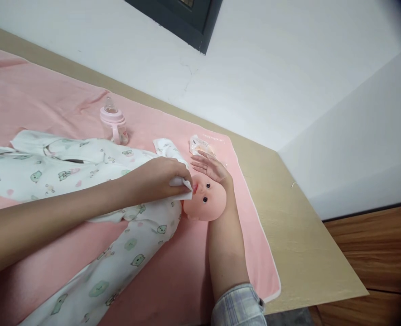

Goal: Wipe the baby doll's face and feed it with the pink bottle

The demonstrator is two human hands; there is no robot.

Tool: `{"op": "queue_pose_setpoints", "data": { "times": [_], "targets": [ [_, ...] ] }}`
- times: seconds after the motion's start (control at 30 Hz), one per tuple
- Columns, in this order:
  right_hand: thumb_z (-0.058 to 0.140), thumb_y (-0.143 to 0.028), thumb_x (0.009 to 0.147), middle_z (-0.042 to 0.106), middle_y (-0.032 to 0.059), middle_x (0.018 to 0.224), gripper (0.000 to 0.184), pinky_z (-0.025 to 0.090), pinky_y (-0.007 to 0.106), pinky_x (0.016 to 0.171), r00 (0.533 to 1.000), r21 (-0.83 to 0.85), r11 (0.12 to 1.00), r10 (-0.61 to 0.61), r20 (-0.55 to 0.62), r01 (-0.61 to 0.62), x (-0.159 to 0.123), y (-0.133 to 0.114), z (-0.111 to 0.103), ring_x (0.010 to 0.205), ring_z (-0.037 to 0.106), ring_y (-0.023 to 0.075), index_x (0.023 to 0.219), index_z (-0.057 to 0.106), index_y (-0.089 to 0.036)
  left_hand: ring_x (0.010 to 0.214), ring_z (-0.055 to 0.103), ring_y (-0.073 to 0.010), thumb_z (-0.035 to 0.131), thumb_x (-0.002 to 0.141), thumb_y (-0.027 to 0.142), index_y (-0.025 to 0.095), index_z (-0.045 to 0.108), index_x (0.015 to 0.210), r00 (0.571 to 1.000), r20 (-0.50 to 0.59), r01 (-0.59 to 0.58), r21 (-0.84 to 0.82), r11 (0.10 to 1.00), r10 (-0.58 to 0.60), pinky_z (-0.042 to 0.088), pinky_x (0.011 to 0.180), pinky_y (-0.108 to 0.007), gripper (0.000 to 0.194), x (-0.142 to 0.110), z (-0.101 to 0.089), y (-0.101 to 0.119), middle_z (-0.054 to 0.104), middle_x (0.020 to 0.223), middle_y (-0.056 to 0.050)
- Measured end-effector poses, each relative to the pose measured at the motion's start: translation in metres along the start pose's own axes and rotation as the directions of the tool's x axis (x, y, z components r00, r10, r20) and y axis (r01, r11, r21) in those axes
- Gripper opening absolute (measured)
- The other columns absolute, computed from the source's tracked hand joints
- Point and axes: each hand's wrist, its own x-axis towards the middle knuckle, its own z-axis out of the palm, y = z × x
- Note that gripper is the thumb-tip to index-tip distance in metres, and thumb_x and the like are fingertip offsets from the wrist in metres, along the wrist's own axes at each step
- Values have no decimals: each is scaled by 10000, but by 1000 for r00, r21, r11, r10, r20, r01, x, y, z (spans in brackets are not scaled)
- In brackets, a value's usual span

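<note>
A baby doll point(209, 207) lies on its back, dressed in a white sleeper point(132, 244) with green animal prints. My left hand point(159, 179) reaches across its chest, closed on a folded white wipe point(186, 194) held at the doll's mouth. The wipe covers the chin. Beyond the bald head, my right hand point(214, 168) lies with fingers stretched out, holding nothing. The doll's head rests against that wrist and forearm. Just past those fingertips is a small clear-and-white packet point(201, 145) with some orange on it.
A pink baby bottle point(113, 122) with a handle and clear teat stands near the wall side. Beneath everything, a pink blanket point(186, 267) covers much of the tan board point(288, 235). A white wall point(254, 77) and a dark frame point(200, 27) bound the far side.
</note>
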Motion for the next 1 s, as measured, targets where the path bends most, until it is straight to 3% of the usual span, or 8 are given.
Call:
{"op": "queue_pose_setpoints", "data": {
  "times": [0.33, 0.57, 0.8, 1.0],
  "targets": [
    [761, -468, 804, 679, 73, 1368, 523, 497, 462, 1162, 1000, 10, 1000, -7, -4, 7, 2, 2, -3, 1174, 700, 247, 1264, 630, -258, 815, 639, -201, 623, 863, 241, 255, 792, 845, 997, -57, -47, 74, 996, 52, 407, 747, -306, 171, 1, 5, -13, 728, 857, 3],
    [723, -451, 840, 682, 75, 1360, 476, 485, 466, 1173, 1000, 4, 1000, 0, -20, 0, 2, 3, -3, 1164, 705, 239, 1264, 627, -258, 878, 627, -244, 582, 889, 231, 216, 771, 893, 996, -55, -66, 143, 988, 74, 419, 783, -342, 189, 1, 7, -16, 729, 899, -45],
    [732, -422, 850, 710, 74, 1312, 460, 497, 462, 1164, 1000, 33, 999, -6, -22, 6, 4, 6, -5, 1149, 712, 243, 1263, 631, -245, 885, 611, -236, 574, 907, 186, 222, 757, 906, 986, -92, -108, 255, 961, 136, 406, 834, -333, 186, 4, 13, -20, 720, 913, -33],
    [733, -404, 852, 706, 86, 1321, 464, 511, 456, 1151, 1000, 62, 998, -21, -12, 22, 5, 8, -6, 1152, 706, 244, 1273, 633, -237, 849, 593, -222, 511, 905, 91, 217, 760, 912, 939, -216, -205, 273, 940, 267, 408, 824, -330, 279, 5, 20, -24, 712, 913, -27]
  ]
}}
